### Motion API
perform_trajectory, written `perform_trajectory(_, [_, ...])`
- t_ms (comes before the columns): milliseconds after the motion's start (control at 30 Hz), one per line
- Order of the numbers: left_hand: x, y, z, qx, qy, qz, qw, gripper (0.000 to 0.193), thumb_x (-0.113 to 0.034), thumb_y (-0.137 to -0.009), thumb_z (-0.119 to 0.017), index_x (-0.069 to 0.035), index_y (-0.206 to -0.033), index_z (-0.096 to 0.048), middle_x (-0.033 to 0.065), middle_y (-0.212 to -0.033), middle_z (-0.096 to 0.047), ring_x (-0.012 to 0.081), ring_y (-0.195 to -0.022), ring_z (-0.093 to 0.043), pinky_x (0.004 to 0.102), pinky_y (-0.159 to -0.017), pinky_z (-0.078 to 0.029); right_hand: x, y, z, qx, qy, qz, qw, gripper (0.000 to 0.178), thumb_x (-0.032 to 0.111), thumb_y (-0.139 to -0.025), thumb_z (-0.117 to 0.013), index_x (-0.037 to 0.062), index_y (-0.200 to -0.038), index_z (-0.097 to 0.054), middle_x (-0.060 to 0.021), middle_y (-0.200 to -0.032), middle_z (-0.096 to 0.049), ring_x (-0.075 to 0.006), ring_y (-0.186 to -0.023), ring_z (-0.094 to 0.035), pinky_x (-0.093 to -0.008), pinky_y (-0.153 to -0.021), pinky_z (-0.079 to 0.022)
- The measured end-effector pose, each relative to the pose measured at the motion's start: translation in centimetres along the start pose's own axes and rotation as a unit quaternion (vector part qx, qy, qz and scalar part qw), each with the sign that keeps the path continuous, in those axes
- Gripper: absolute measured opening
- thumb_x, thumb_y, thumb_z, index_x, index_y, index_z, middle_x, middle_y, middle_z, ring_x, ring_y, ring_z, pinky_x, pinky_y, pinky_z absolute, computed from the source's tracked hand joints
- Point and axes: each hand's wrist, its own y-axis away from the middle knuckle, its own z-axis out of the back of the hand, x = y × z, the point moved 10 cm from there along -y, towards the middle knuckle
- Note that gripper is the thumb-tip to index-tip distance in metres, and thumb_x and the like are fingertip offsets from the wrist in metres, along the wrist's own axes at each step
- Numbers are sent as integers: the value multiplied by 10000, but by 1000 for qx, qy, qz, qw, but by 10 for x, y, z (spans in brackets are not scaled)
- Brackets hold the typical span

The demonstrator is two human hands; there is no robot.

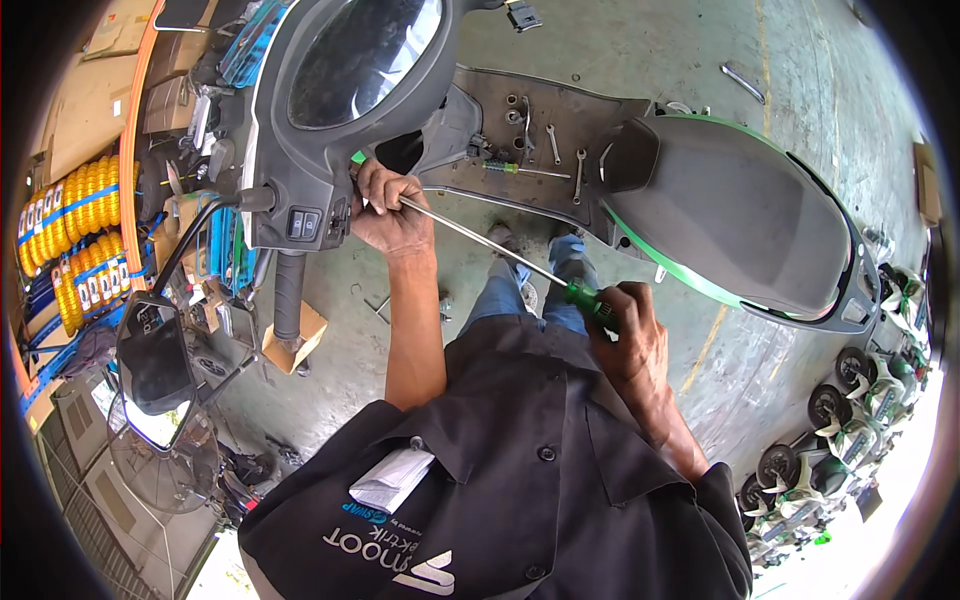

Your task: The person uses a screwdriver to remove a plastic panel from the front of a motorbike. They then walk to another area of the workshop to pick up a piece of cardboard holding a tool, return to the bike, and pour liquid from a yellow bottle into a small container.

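Note:
My right hand (635,335) is wrapped round the green handle of a long screwdriver (490,243). Its metal shaft slants up and left, and the far end meets the fingers of my left hand (392,215). Those fingers are curled in a pinch against the rear edge of the scooter's grey handlebar cover (275,160), below the dark display (365,65). What they pinch is hidden, and so is the exact spot of the screwdriver's tip. Close to my left hand, a switch block (304,224) sits on the cover above the black handlebar grip (288,300).
On the scooter's footboard (625,105) lie spanners (579,176), a second screwdriver (525,169) and small sockets. The seat (745,215) stands to the right. A mirror (155,370) juts out left, near shelving with yellow coils (95,205). An open carton (295,340) sits below the grip.

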Motion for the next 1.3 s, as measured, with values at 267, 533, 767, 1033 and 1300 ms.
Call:
perform_trajectory(267, [-7,2,4,-12,-95,-67,993,101,-87,-889,-484,-20,-814,-479,-6,-680,-428,71,-462,-374,198,-378,-292,10,1,3,-51,34,93,994,443,39,-786,-773,106,-1180,-583,-154,-1003,-510,-290,-767,-635,-366,-554,-567])
perform_trajectory(533, [-12,6,5,-41,-151,-96,983,213,-158,-908,-500,-62,-739,-413,10,-700,-427,94,-481,-418,193,-372,-409,30,-12,13,-47,42,109,992,458,43,-737,-811,32,-1138,-591,-139,-1109,-580,-341,-940,-584,-432,-816,-506])
perform_trajectory(767, [-21,9,14,-50,-165,-119,978,186,-159,-894,-495,-60,-747,-436,17,-709,-431,109,-535,-452,211,-399,-435,9,-5,3,-51,41,50,997,590,124,-759,-813,148,-1267,-513,-144,-1064,-567,-344,-755,-651,-448,-541,-523])
perform_trajectory(1033, [-27,14,29,-105,-251,-148,951,163,-185,-956,-428,-55,-903,-511,17,-796,-493,132,-604,-462,225,-469,-405,29,-5,8,-53,2,94,994,431,79,-776,-799,54,-1155,-596,-170,-1026,-576,-369,-871,-605,-452,-697,-518])
perform_trajectory(1300, [-30,24,24,-87,-327,-181,923,242,-327,-968,-516,-89,-947,-554,47,-864,-560,195,-660,-547,287,-534,-419,33,-9,-1,3,16,46,999,480,71,-806,-775,47,-1232,-556,-161,-1106,-555,-356,-889,-654,-444,-704,-544])
